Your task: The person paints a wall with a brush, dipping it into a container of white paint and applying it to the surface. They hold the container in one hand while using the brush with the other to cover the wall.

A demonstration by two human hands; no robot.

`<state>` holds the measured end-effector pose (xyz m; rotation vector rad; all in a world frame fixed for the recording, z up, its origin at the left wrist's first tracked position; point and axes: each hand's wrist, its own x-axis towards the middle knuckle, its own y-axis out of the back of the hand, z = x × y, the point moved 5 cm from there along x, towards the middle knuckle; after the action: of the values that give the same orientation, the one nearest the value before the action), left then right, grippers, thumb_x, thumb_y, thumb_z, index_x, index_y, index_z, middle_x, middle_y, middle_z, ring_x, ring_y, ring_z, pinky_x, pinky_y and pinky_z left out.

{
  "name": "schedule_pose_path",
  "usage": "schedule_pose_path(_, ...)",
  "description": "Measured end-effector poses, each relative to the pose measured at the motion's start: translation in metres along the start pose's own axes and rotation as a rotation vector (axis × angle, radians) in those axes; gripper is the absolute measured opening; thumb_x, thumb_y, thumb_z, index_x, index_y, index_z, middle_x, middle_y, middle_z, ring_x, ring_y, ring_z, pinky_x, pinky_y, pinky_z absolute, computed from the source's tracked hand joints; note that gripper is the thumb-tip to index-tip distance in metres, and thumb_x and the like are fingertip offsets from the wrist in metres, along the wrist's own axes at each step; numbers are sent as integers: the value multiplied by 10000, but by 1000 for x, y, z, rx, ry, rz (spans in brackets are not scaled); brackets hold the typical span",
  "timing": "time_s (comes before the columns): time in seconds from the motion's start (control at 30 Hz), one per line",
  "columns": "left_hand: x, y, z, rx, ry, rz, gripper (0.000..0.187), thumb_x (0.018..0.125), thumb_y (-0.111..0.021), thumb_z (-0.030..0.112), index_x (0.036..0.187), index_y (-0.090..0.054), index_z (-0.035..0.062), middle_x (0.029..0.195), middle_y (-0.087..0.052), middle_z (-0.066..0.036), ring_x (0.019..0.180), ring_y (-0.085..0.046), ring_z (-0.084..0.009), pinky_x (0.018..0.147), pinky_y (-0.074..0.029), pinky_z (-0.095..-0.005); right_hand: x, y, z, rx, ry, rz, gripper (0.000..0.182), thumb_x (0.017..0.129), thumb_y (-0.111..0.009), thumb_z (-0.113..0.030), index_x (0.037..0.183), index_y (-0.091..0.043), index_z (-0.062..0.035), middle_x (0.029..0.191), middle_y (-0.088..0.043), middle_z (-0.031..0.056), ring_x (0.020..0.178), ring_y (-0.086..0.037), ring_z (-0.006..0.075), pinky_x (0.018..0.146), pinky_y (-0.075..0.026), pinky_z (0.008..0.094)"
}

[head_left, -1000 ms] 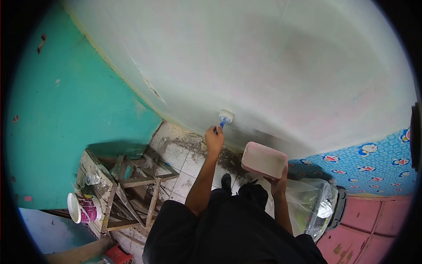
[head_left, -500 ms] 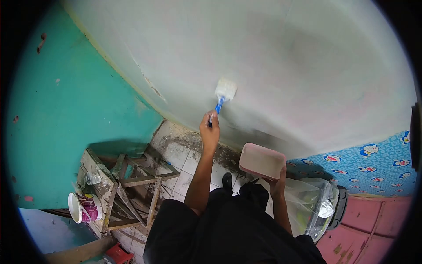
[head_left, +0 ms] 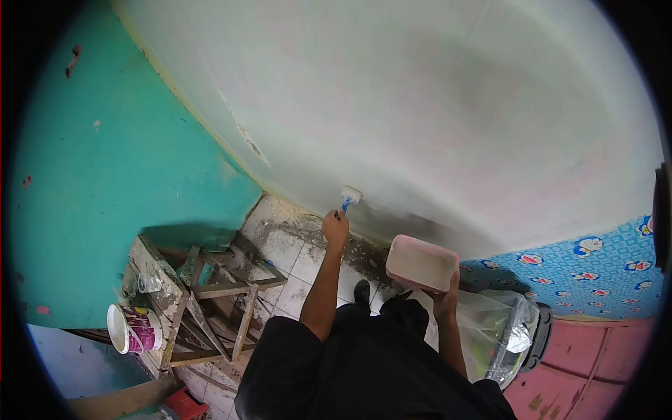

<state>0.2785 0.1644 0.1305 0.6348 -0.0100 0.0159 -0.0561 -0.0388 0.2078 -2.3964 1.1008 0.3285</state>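
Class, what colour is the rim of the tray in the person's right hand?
The tray rim is pink, seen best in the head view, the only one.

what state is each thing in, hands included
left hand: closed around the blue-handled paint tool
blue-handled paint tool: head at the white wall, contact unclear
right hand: holding the pink tray
pink tray: open, paint level unclear
white wall: flaked near the corner
green wall: chipped in spots
bucket: open
clear plastic sheet: crumpled
floor tiles: dirty
pink panel: paint peeling
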Motion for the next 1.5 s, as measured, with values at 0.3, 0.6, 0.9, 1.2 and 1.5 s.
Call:
schedule_pose_path(0.3,-10,132,162,-625,-194,61,271,1018,-564,200,857,-634,-7,631,-459,51,567,-392,-57,508,-322,-261,6,-17,1,-14,-2,-25,673,1013,-336,-621,1438,-429,-106,1288,-598,129,1094,-647,283,900,-547,487)
schedule_pose_path(0.6,10,36,42,-479,-237,39,252,1023,-562,216,1038,-653,-17,749,-575,-56,667,-506,-137,625,-433,-302,8,-23,2,-36,-7,-26,674,1015,-324,-623,1429,-433,-102,1248,-613,134,1069,-656,272,891,-553,479)
schedule_pose_path(0.9,7,-41,-113,16,91,21,291,958,-585,280,935,-704,15,784,-667,-215,740,-647,-424,655,-489,-488,4,-23,-6,-24,1,-25,682,1016,-319,-625,1443,-417,-101,1306,-588,142,1108,-646,290,920,-544,489)
schedule_pose_path(1.2,7,95,101,-241,-202,111,300,992,-564,208,848,-634,-46,616,-552,-102,560,-504,-183,543,-398,-352,7,-22,-1,-7,4,-18,672,1008,-352,-624,1464,-395,-133,1307,-588,136,1107,-646,300,919,-544,516)
schedule_pose_path(1.5,7,82,106,-612,-273,39,270,1053,-512,235,934,-616,16,730,-492,22,674,-429,-74,619,-372,-252,10,-22,5,-17,-39,-69,653,1012,-349,-611,1477,-348,-152,1345,-538,134,1131,-630,288,862,-577,467)
